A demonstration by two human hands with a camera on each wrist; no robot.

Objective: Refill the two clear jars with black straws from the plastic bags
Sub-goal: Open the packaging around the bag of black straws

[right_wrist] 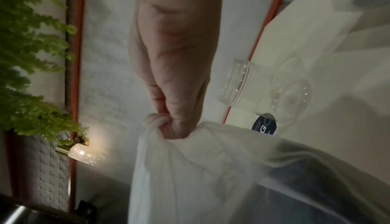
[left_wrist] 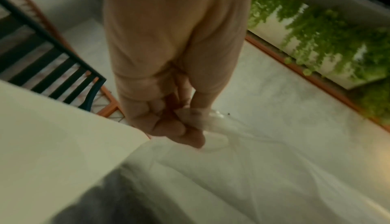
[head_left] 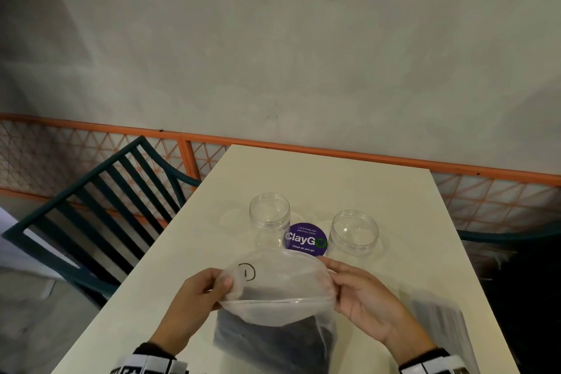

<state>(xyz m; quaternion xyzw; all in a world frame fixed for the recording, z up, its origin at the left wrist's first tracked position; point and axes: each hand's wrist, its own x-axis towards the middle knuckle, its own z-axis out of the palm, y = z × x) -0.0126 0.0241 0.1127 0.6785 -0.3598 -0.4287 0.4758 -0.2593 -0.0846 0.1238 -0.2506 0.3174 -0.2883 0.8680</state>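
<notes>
Two clear, lidless jars stand upright on the cream table (head_left: pixel 349 191): a taller jar (head_left: pixel 269 218) and, to its right, a wider short jar (head_left: pixel 354 232), also seen in the right wrist view (right_wrist: pixel 263 87). Nearer me lies a translucent plastic bag (head_left: pixel 276 291) with a dark mass of black straws (head_left: pixel 267 340) in its lower part. My left hand (head_left: pixel 212 285) pinches the bag's upper left edge (left_wrist: pixel 202 119). My right hand (head_left: pixel 340 282) pinches its upper right edge (right_wrist: pixel 164 124). The bag's mouth is stretched between them.
A purple round ClayGo sticker (head_left: pixel 306 239) lies on the table between the jars. A second plastic bag (head_left: pixel 440 322) lies at the table's right edge. A dark slatted chair (head_left: pixel 100 209) stands left of the table. An orange mesh fence (head_left: pixel 364 158) runs behind.
</notes>
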